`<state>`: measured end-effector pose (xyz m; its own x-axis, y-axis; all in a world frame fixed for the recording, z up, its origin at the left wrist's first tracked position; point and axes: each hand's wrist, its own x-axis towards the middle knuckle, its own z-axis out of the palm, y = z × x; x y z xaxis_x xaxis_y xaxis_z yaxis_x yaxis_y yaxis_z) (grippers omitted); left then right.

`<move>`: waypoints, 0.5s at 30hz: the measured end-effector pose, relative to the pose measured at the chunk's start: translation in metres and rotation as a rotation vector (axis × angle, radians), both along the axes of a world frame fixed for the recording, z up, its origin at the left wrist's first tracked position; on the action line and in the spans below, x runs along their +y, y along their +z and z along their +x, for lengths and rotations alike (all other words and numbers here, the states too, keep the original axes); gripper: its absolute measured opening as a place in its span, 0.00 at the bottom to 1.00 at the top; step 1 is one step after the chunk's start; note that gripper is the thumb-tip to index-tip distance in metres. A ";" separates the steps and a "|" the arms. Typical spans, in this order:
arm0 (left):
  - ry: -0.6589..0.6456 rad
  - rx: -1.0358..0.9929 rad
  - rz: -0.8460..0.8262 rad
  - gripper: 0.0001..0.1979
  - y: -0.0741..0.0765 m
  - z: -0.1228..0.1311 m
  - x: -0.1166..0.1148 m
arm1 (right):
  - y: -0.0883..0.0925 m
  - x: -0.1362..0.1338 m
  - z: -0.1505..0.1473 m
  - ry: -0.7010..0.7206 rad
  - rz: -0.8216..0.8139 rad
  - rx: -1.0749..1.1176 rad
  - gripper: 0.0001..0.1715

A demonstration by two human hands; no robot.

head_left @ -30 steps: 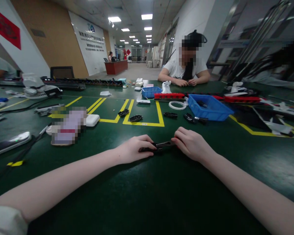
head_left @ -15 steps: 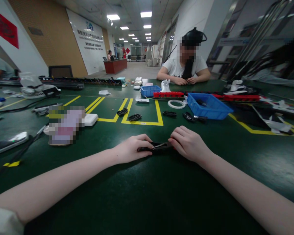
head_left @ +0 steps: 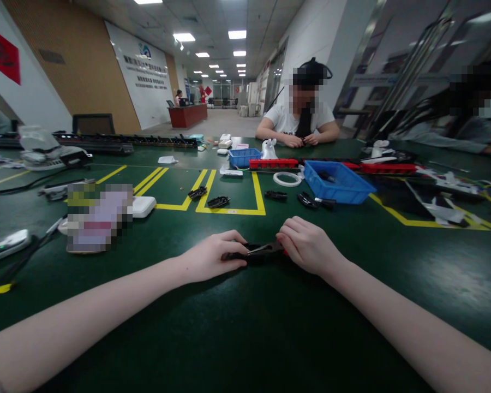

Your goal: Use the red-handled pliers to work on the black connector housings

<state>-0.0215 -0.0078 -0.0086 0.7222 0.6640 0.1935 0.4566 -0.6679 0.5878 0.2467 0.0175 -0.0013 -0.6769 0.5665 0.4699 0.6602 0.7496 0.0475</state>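
My right hand (head_left: pixel 306 245) is closed around needle-nose pliers (head_left: pixel 270 248), with a bit of red handle showing by the fingers and the metal jaws pointing left. My left hand (head_left: pixel 213 255) pinches a small dark part (head_left: pixel 231 255) between thumb and fingers, low over the table. The tips of the pliers reach this part near my left fingertips; their exact contact is hard to make out. Beyond my hands lie several small black plastic parts, among them one (head_left: pixel 219 202) inside a yellow taped outline and another (head_left: pixel 275 195) to its right.
Across the green table (head_left: pixel 237 333), a blue bin (head_left: pixel 337 185) stands beside a white ring (head_left: pixel 287 179). A smaller blue bin (head_left: pixel 244 158) and a red rail (head_left: pixel 273 164) lie behind. To the left rests a blurred phone-like object (head_left: pixel 102 218) by a white case (head_left: pixel 143 207). A co-worker (head_left: pixel 298 125) sits opposite.
My view has shifted slightly, so the table's things appear further left and a little lower. Some red of the pliers' handle now shows. Both hands keep nearly the same grip.
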 end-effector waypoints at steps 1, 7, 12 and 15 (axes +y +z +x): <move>0.000 0.000 -0.001 0.10 0.000 0.000 0.000 | 0.000 0.000 0.000 -0.005 -0.003 -0.003 0.23; 0.006 -0.007 -0.006 0.10 -0.001 0.000 0.000 | 0.001 0.002 0.002 -0.040 -0.020 0.002 0.23; -0.001 -0.009 -0.014 0.11 0.000 -0.001 -0.001 | 0.002 0.001 0.004 -0.050 -0.024 0.037 0.24; -0.004 -0.009 -0.009 0.11 0.000 -0.001 -0.001 | 0.002 0.000 0.002 -0.025 -0.009 0.025 0.23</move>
<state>-0.0220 -0.0083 -0.0083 0.7232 0.6628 0.1942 0.4484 -0.6645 0.5978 0.2483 0.0176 0.0005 -0.6503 0.5874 0.4818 0.6799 0.7329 0.0242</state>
